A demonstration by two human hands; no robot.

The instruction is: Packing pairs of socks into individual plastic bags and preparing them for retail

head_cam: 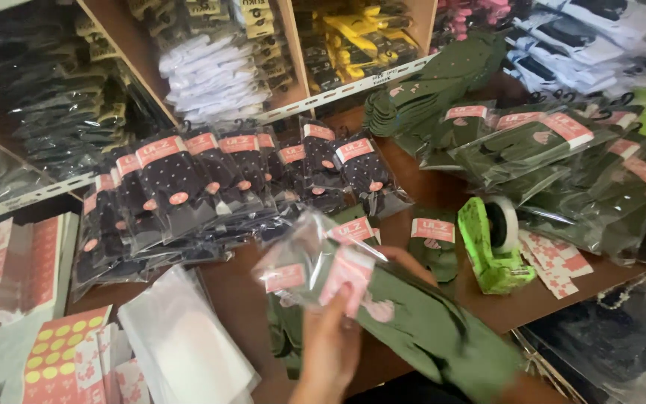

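— Head view: green socks (413, 322) with pink card band (349, 278), half inside clear plastic sleeve (300, 251), just left of green tape dispenser (491, 243).

— Grip?

— Left hand (330, 348) clenched on band and sleeve mouth; right hand (413, 262) mostly hidden beneath, cannot tell.

— Handling?

— Probably light, limp; sleeve slippery. Best pinched at stiff band, socks trailing right of grip.

Dim, soft indoor light, glare on plastic wrappers (188, 187), motion blur throughout.
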